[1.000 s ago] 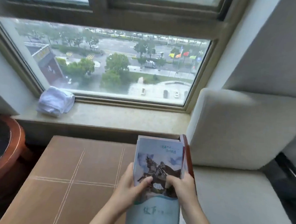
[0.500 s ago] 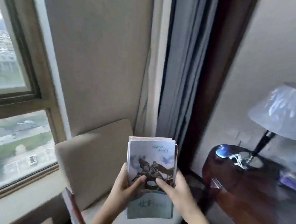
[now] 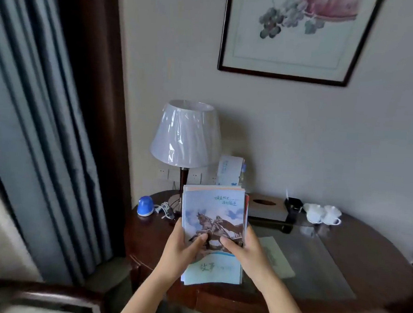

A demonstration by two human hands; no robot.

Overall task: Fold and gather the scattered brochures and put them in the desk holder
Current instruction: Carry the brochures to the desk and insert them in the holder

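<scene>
I hold a stack of folded brochures [image 3: 213,211] upright in front of me; the top one is pale blue with a horse-and-rider picture. My left hand [image 3: 182,249] grips the stack's left edge, thumb on the cover. My right hand [image 3: 244,250] grips the right edge, thumb on the cover too. The stack hangs above the near edge of a dark round desk [image 3: 362,267]. Behind the lamp, against the wall, stands a holder with pale blue brochures [image 3: 231,170] in it. One more pale green leaflet [image 3: 279,258] lies flat on the desk's glass top.
A table lamp [image 3: 186,133] with a wrapped shade stands at the desk's back left. A blue dome-shaped gadget [image 3: 145,205], a tissue box [image 3: 267,208], a small black tray [image 3: 294,204] and white cups [image 3: 322,214] sit on the desk. Curtains [image 3: 47,124] hang at left; an armchair arm [image 3: 37,298] is below.
My view has swung right, from the window and low table past the curtains to the round desk. Both hands keep the same grip on the brochure stack.
</scene>
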